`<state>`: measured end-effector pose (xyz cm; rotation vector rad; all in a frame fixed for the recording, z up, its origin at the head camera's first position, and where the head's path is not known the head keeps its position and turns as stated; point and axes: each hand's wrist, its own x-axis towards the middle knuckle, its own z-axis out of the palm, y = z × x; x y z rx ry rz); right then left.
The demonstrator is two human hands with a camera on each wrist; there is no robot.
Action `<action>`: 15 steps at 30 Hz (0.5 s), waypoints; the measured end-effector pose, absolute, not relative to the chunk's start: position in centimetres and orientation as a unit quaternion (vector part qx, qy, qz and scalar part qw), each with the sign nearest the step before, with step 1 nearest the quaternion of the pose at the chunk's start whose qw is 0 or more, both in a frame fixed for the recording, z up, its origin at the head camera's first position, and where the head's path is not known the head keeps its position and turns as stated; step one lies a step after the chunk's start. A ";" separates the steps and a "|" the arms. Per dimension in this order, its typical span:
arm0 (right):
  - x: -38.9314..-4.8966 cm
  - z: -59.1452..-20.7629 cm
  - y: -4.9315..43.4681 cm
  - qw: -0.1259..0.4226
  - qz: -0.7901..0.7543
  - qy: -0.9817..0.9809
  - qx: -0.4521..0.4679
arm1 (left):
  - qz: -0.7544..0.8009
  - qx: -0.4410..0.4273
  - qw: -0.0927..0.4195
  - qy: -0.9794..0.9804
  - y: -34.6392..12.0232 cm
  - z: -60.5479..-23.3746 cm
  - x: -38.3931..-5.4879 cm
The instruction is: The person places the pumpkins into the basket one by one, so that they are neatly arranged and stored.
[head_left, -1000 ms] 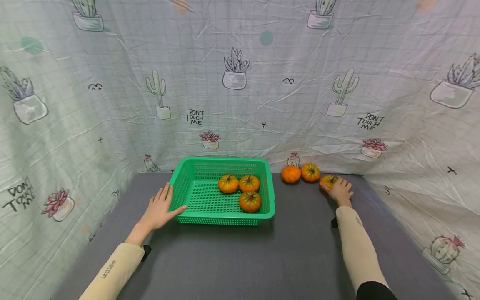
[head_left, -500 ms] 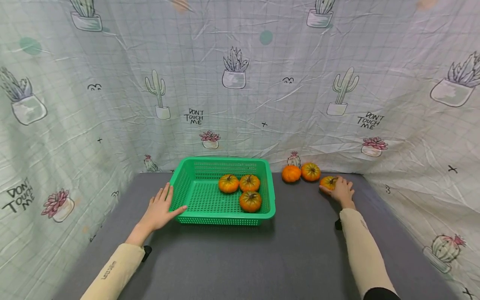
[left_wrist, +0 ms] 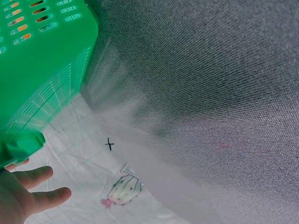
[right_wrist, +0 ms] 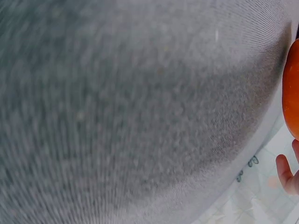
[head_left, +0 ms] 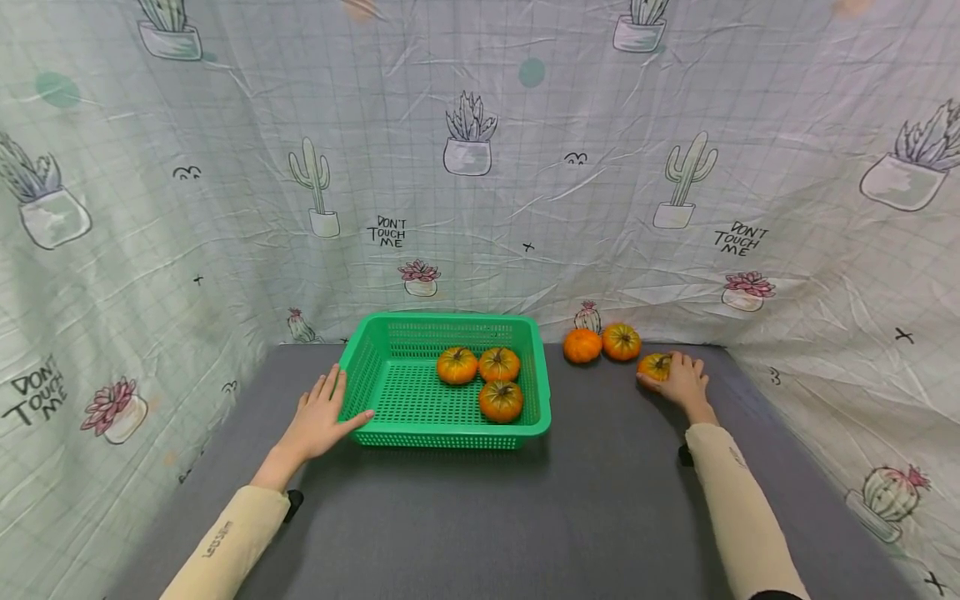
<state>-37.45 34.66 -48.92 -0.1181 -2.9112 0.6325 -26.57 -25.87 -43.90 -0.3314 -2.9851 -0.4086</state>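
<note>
My left hand (head_left: 313,423) rests with spread, straight fingers at the left end of a green plastic basket (head_left: 450,430), thumb over its front rim. In the left wrist view, its fingers (left_wrist: 49,198) show near the basket's corner. My right hand (head_left: 686,385) grips a small orange pumpkin (head_left: 654,367) from its right side, at the back right of the table. The thumb lies along the pumpkin's near side and the fingers reach over its far side. In the right wrist view, only an edge of the orange pumpkin (right_wrist: 291,91) and some fingertips (right_wrist: 283,170) show.
Three small pumpkins (head_left: 500,402) sit in the right half of the basket. Two others, a plain orange pumpkin (head_left: 582,346) and a streaked pumpkin (head_left: 622,342), stand right of the basket by the back edge. A printed cloth (head_left: 525,208) surrounds the grey table (head_left: 465,517).
My right wrist and forearm have swung to the right, and the fingers have drawn in around the pumpkin, which has shifted very slightly left. The left hand and basket stay put.
</note>
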 end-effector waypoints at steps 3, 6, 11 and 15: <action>-37.2 -48.6 34.7 0.084 0.209 -0.974 -0.026 | -0.135 -0.109 0.051 -0.984 -25.9 -43.9 -26.5; -36.9 -48.3 34.7 0.083 0.209 -0.974 -0.011 | -0.135 -0.109 0.048 -0.984 -25.8 -43.9 -26.5; -36.3 -47.8 34.7 0.078 0.207 -0.975 0.013 | -0.134 -0.108 0.050 -0.984 -25.8 -43.9 -26.6; -36.0 -47.4 34.5 0.082 0.201 -0.976 0.029 | -0.133 -0.108 0.050 -0.984 -25.9 -43.9 -26.6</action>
